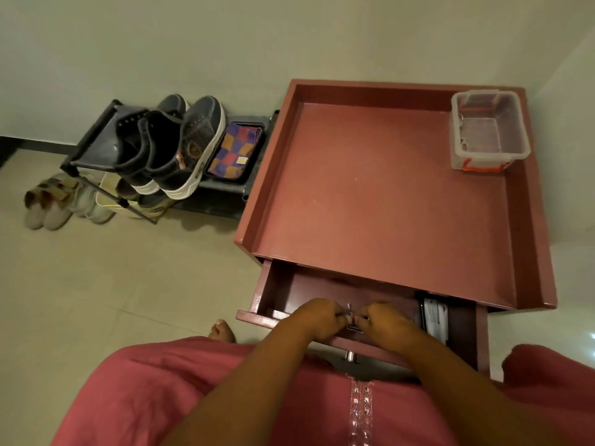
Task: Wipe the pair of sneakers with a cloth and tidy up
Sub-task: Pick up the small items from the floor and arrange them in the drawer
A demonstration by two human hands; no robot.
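A person in a pink garment (167, 391) stands over a reddish-brown wooden cabinet with a raised rim (380, 194), its top drawer (289, 291) pulled open at 6 o'clock. Both hands meet at the drawer's front edge: the left hand (317, 318) and the right hand (384, 320) have their fingers curled together around a small metallic item (350, 312) too small to identify, so whether either hand is truly clamped on it cannot be told. A dark flat object with white paper (434, 313) lies at the drawer's right end.

On the cabinet's surface, toward 1 o'clock, sits a clear plastic box with an orange latch (489, 130).

The pair of dark grey high-top sneakers with white soles (174, 146) stands at 10 o'clock on the top tier of a black shoe rack (96, 140), just beside a folded multicoloured checked cloth (236, 148) on the same tier. Pale slippers (48, 201) rest on the beige tiled floor (112, 284) at 9 o'clock. A bare foot (222, 329) shows beside the drawer.
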